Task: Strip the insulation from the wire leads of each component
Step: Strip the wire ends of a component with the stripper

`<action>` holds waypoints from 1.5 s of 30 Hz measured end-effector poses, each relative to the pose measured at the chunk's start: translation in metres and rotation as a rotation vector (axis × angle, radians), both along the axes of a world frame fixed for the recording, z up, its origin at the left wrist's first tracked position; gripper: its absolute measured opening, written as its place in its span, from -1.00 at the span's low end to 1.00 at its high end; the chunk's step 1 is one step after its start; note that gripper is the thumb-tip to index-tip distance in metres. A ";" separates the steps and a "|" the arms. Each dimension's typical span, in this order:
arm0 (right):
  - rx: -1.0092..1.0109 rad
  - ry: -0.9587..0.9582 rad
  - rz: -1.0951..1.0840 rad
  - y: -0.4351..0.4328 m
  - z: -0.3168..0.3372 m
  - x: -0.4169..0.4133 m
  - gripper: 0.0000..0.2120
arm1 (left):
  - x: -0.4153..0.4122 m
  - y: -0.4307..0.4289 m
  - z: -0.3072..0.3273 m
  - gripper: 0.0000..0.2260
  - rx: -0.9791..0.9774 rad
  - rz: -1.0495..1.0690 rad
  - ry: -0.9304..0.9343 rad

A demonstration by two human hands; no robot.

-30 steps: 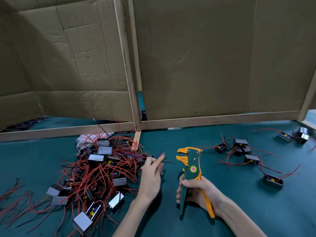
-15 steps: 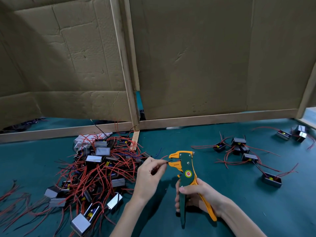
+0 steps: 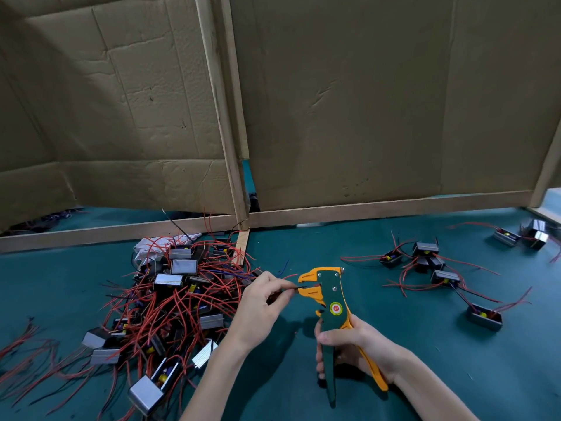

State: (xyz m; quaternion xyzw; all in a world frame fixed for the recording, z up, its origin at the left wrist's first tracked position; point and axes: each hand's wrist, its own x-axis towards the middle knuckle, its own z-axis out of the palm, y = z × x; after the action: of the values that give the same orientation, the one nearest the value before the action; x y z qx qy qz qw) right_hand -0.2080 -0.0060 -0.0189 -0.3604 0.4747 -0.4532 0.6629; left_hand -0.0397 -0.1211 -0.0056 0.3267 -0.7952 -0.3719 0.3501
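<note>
Feeding step: left grip (image 3: 258, 302) pinches dark lead (image 3: 296, 288), tip in stripper (image 3: 332, 302) mouth, mid worktop (image 3: 303, 387). Right grip (image 3: 349, 350) wrapped round handles, looks unsqueezed. Next, I'd guess: seat lead, squeeze, pull.

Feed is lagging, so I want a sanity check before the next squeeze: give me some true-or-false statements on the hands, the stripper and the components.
The right hand grips the wire stripper by its handles. True.
The left hand is empty. False: it pinches a wire lead at the stripper's jaws.
The large pile of components lies left of both hands. True.
No components lie right of the stripper. False: a scattered group lies there.
</note>
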 end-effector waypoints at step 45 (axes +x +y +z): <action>-0.161 -0.282 -0.691 -0.019 -0.016 -0.015 -0.95 | -0.044 -0.055 0.012 -0.68 -0.238 0.229 -1.275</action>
State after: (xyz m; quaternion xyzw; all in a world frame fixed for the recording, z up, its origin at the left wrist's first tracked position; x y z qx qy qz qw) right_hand -0.2235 -0.0253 -0.0347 -0.1642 0.4354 -0.7308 0.4995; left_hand -0.0834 -0.1763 0.0064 0.5246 -0.8427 0.0243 -0.1186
